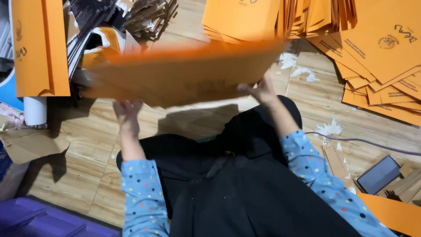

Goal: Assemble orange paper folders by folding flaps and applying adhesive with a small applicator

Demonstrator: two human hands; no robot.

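A large orange cardboard sheet (180, 74) is held flat and slightly tilted above the person's lap, over the wooden floor (87, 145). It is blurred, so its surface detail cannot be made out; its underside looks browner than its top edge, and it throws a dark shadow on the floor and on the black clothing below it.

At the top right a big stack of orange printed sheets (381, 57) fans out across the floor, each with a small dark mark near one corner and a line of print along an edge. More of the same stand bunched on edge at the top centre (307, 17). At the upper left an orange folded piece (39, 48) lies flat, with a heap of brown cardboard strips (144, 15) beside it and a white roll (35, 109) just below it. A dark phone (379, 174) lies at the right, and a purple crate (39, 219) sits in the bottom left corner.

The left hand (127, 112) grips the sheet's near edge from below, fingers curled up behind it. The right hand (262, 90) pinches the same edge farther right, closed on the cardboard.
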